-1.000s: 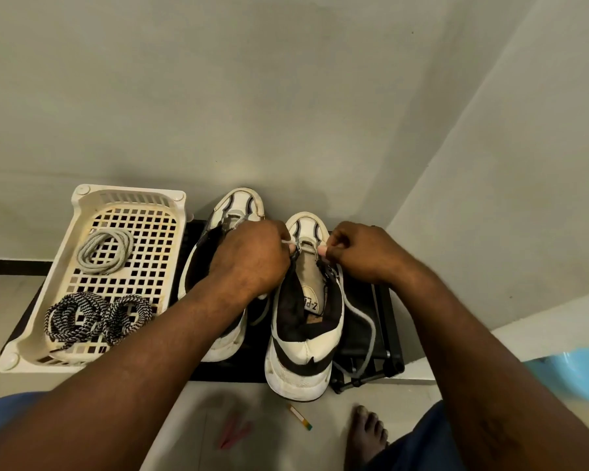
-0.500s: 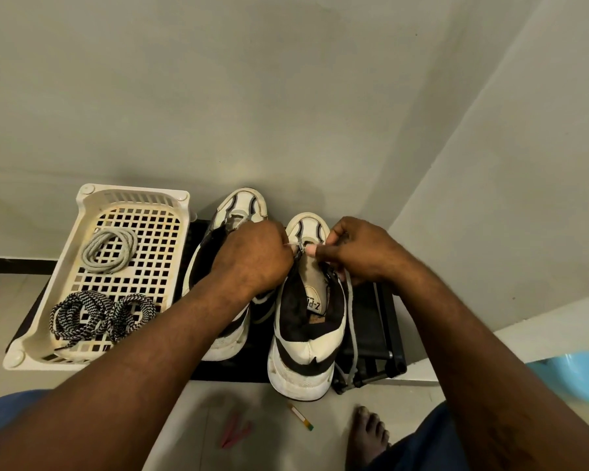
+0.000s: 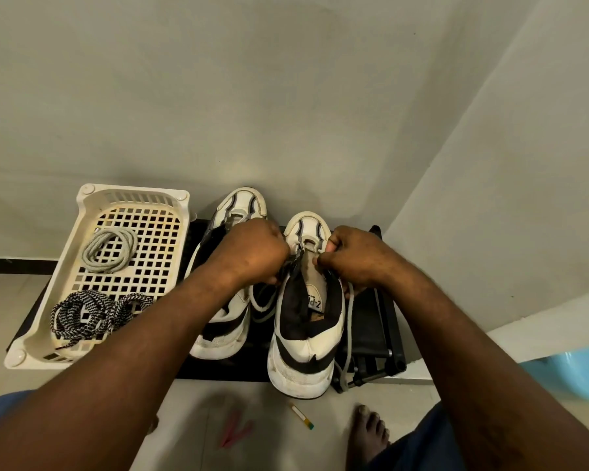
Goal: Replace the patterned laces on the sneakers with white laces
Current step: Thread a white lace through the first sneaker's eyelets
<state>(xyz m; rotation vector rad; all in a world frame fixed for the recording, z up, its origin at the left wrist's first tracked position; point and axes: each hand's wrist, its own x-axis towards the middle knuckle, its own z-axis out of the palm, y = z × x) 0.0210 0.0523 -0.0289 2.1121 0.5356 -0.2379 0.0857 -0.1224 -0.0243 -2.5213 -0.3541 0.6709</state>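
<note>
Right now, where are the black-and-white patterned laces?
In the head view, the patterned laces lie coiled at the near end of the cream basket on the left, nearer than the white lace.

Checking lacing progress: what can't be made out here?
Head view.
1. right sneaker eyelets: behind left hand and right hand.
2. Left hand's grip: fingertips face away.
3. left sneaker lacing: under left hand and forearm.
4. blue tub: cut by right edge.
5. floor stick: too small.

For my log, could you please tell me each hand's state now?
Left hand: closed, gripping the pale grey lace at the white-and-black sneaker.
Right hand: closed, pinching the same lace.
</note>
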